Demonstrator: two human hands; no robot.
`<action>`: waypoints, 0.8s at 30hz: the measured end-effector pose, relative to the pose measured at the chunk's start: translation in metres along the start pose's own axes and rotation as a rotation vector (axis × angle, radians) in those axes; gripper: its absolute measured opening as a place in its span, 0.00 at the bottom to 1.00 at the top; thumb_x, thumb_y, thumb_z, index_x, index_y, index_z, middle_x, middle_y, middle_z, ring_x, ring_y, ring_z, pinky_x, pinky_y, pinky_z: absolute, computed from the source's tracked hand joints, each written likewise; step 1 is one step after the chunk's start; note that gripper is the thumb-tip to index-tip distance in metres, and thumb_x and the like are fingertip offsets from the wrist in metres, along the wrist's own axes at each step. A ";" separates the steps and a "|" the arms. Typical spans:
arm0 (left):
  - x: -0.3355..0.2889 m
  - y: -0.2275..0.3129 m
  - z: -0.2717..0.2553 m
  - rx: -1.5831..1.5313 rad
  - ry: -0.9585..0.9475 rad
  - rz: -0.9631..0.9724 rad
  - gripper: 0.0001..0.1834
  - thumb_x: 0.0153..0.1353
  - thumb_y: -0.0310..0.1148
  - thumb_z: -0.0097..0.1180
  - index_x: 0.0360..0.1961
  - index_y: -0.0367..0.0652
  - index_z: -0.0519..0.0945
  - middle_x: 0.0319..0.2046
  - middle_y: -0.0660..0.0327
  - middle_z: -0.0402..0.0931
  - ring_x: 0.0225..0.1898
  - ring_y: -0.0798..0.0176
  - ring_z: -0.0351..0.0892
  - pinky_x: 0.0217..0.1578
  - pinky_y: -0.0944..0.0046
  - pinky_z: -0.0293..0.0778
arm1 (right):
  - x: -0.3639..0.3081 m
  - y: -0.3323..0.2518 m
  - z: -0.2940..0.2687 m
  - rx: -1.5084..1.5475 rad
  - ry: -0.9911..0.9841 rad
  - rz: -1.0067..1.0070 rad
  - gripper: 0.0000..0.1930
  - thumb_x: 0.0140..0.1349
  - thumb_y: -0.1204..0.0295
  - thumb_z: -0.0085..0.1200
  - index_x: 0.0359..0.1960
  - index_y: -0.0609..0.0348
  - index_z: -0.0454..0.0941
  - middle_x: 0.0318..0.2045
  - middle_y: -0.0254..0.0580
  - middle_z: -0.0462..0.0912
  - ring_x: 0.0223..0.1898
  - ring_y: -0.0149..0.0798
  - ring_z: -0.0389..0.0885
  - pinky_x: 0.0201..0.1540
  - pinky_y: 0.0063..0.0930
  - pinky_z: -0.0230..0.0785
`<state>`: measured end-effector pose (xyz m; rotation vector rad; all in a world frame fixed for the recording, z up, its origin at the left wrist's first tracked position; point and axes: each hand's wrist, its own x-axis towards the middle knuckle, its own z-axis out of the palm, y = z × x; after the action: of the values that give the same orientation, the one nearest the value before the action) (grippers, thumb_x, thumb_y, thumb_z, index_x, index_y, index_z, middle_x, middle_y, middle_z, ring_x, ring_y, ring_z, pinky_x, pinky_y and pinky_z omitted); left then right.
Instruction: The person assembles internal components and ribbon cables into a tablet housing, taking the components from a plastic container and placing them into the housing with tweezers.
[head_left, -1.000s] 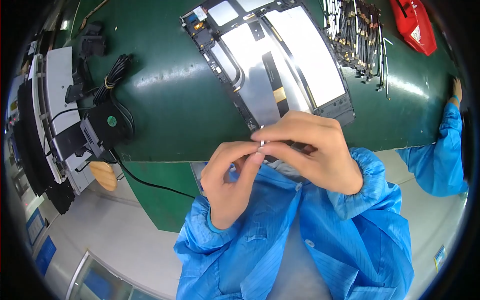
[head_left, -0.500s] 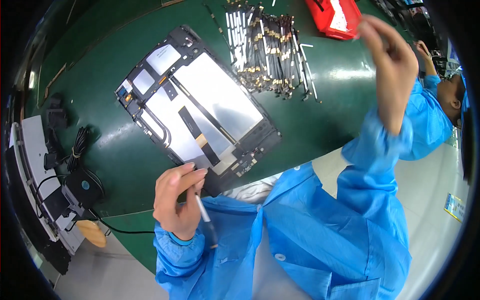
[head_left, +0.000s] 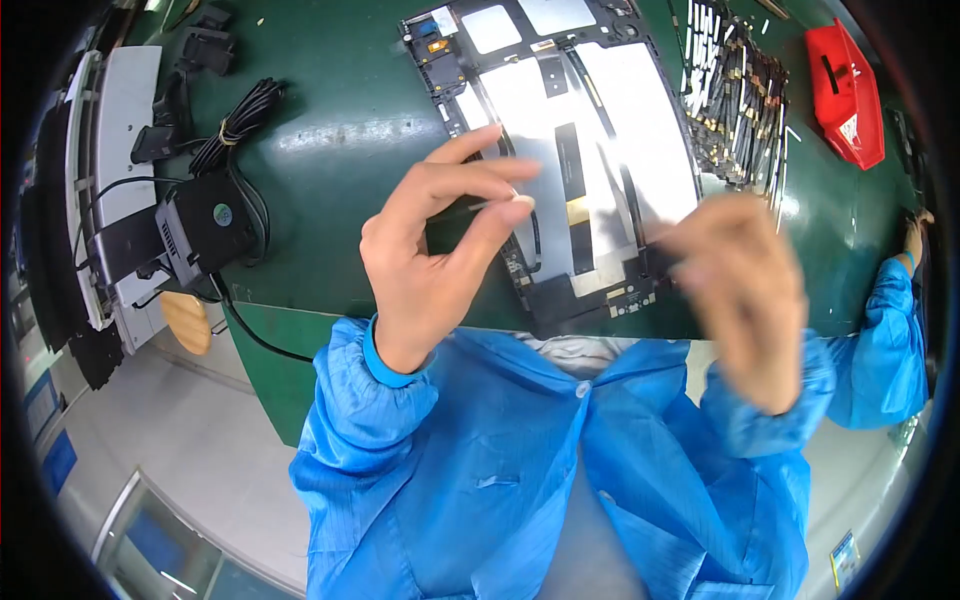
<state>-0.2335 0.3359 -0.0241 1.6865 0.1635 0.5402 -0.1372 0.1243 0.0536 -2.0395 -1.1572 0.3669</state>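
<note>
White and slim, a small piece [head_left: 516,196] is pinched in your left hand [head_left: 425,240], thumb against finger; your right hand [head_left: 748,290] is blurred, its grip unclear. Behind them a flat device panel [head_left: 640,120] lies on the green table [head_left: 330,225], left of piled strips [head_left: 738,115].

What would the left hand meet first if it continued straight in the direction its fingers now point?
The left hand would probably meet the black flat cable inside the opened tablet, though depth is unclear and it may pass above.
</note>
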 end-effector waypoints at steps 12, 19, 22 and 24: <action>0.008 -0.004 -0.002 0.025 -0.059 0.025 0.08 0.49 0.19 0.64 0.30 0.37 0.78 0.36 0.56 0.82 0.45 0.57 0.78 0.50 0.60 0.70 | 0.004 0.020 0.075 -0.118 0.178 -0.212 0.15 0.35 0.75 0.57 0.31 0.60 0.81 0.31 0.37 0.78 0.30 0.38 0.75 0.32 0.27 0.70; 0.007 -0.001 -0.001 -0.059 0.006 -0.087 0.07 0.49 0.19 0.64 0.30 0.37 0.79 0.34 0.57 0.82 0.42 0.58 0.79 0.49 0.60 0.70 | 0.005 0.019 0.073 -0.152 0.144 -0.187 0.15 0.37 0.75 0.55 0.32 0.60 0.81 0.30 0.35 0.75 0.33 0.37 0.73 0.34 0.26 0.69; 0.011 0.003 -0.004 0.030 -0.008 -0.045 0.08 0.47 0.20 0.65 0.29 0.38 0.79 0.33 0.58 0.82 0.42 0.58 0.79 0.49 0.60 0.70 | 0.005 0.021 0.072 -0.141 0.130 -0.186 0.15 0.37 0.75 0.55 0.32 0.61 0.80 0.31 0.36 0.75 0.33 0.38 0.73 0.35 0.26 0.69; 0.014 0.006 -0.006 0.113 -0.022 0.015 0.08 0.47 0.20 0.65 0.29 0.38 0.80 0.33 0.58 0.82 0.41 0.58 0.79 0.48 0.59 0.70 | 0.005 0.022 0.071 -0.131 0.124 -0.188 0.15 0.37 0.75 0.55 0.32 0.61 0.80 0.31 0.36 0.75 0.33 0.38 0.73 0.36 0.27 0.69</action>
<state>-0.2245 0.3455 -0.0140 1.8045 0.1686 0.5319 -0.1613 0.1553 -0.0098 -2.0123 -1.3120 0.0730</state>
